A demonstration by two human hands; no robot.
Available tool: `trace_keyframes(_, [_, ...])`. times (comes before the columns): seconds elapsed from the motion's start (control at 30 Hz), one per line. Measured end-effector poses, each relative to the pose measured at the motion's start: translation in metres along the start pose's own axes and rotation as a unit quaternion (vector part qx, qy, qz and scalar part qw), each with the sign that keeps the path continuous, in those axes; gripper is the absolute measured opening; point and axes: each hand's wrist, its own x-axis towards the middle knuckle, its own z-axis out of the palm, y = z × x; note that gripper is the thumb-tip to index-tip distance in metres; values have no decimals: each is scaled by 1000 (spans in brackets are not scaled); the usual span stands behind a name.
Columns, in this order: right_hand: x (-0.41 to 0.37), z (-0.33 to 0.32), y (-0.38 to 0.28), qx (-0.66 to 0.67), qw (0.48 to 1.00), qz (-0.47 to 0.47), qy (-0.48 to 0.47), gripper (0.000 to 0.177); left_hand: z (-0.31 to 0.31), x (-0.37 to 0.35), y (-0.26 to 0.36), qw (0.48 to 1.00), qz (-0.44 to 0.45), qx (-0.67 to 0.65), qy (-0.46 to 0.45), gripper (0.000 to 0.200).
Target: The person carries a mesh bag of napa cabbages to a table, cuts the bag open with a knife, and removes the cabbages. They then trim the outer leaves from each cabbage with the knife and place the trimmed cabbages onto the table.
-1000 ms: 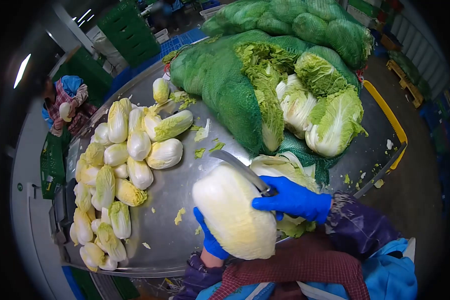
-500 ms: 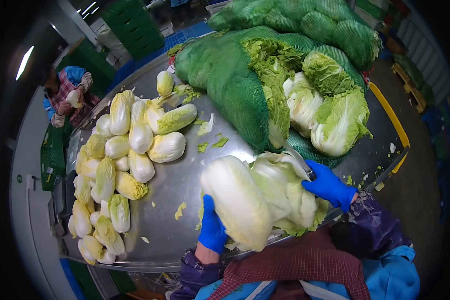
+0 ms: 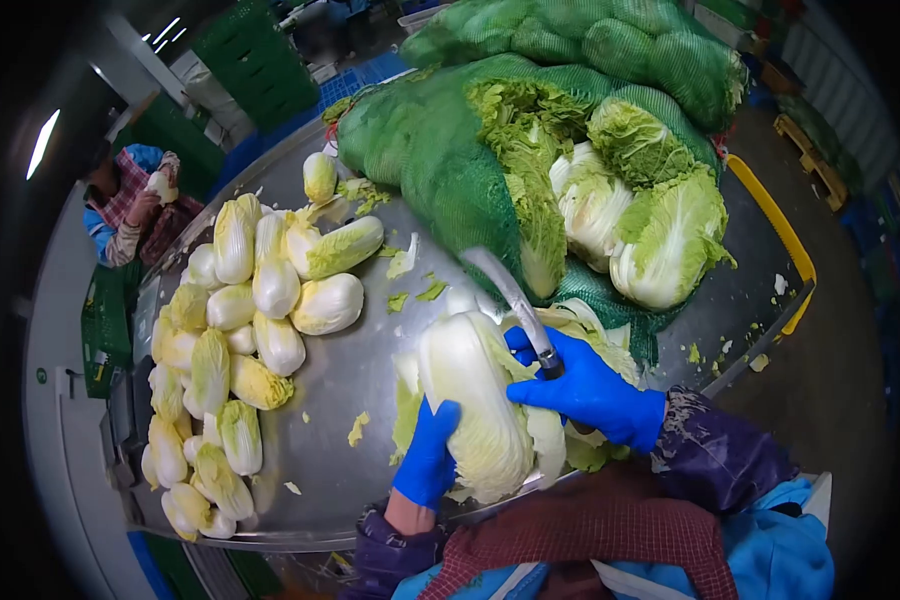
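Note:
A pale napa cabbage [image 3: 478, 405] is tilted over the near edge of the metal table, its outer leaves partly stripped. My left hand [image 3: 428, 460], in a blue glove, grips it from the lower left. In my right hand [image 3: 595, 388], also blue-gloved, is a knife [image 3: 516, 298] with a curved blade pointing up and left. The fingers of that hand reach the cabbage's right side, where a leaf [image 3: 545, 440] hangs away. Loose outer leaves [image 3: 610, 342] lie behind and beneath the right hand, partly hidden by it.
Several trimmed cabbages [image 3: 275, 285] are piled on the left of the metal table [image 3: 340, 440]. A green mesh bag [image 3: 420, 150] lies torn open with untrimmed cabbages [image 3: 670, 250] showing; another bag [image 3: 590, 40] is behind. A yellow handle [image 3: 775, 235] edges the right side. A co-worker [image 3: 135, 205] handles a cabbage at far left.
My right hand has moved left with the knife, from the outer leaves to the cabbage's side. The cabbage stands more upright, and the knife blade is now clear of the mesh bag's leaves.

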Motion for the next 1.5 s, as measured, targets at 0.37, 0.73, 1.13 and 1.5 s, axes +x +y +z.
trace_keyframes(0.37, [-9,-66,-7,-461,879,-121,33,46,6,9,0,895,-55,-403,-182,86])
trace_keyframes(0.73, [-1,20,-32,-259,956,-137,-22,72,-15,2,-22,985,-1,-167,34,83])
trace_keyframes(1.13, [47,-12,-44,-339,940,-43,-10,66,-16,-15,-20,913,-81,-396,-58,84])
trace_keyframes(1.5, [14,40,-11,40,994,35,-96,67,-25,12,1,906,56,-389,-157,96])
